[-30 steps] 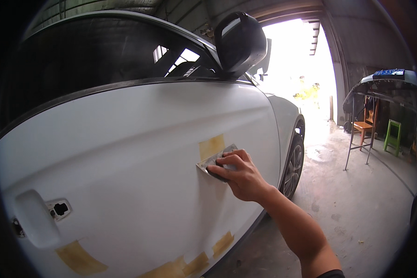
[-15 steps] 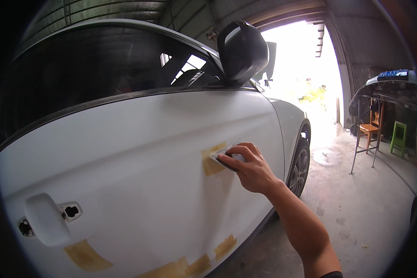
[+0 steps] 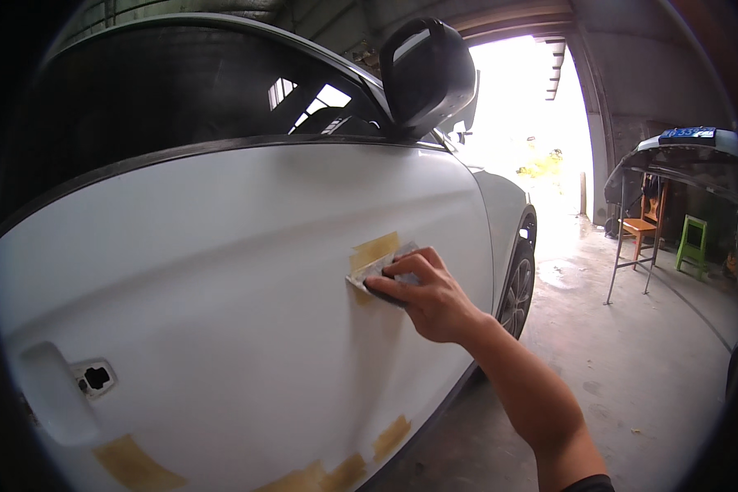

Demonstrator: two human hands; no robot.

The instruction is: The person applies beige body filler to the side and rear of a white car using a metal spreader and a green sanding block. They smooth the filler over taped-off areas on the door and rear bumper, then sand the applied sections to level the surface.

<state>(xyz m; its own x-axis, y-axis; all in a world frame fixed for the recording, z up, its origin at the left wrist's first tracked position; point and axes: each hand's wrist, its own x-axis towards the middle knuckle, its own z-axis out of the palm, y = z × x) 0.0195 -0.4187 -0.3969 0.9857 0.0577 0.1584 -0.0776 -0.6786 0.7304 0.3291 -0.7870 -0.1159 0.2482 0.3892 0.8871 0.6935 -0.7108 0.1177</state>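
Note:
My right hand (image 3: 439, 295) grips a sanding block (image 3: 385, 287), dark with a pale, worn sheet around it. The fingers are bent over its top, and it lies against the white car door (image 3: 246, 271). Beneath it is a yellowish-tan filler patch (image 3: 375, 250); the upper part shows, while the block and fingers cover most of the rest. Several similar tan patches (image 3: 139, 463) mark the lower door. My left hand is out of view.
A pale door handle (image 3: 57, 394) sits beside an open hole at lower left. Above the door is a black wing mirror (image 3: 429, 78). A car wheel (image 3: 518, 287), a bumper on a metal stand (image 3: 689, 152), an orange chair (image 3: 641, 225) and a green stool (image 3: 693, 244) are to the right.
My right hand has slid the sanding block down across the filler patch, uncovering its upper edge and covering more of its lower part. The whole view has shifted slightly.

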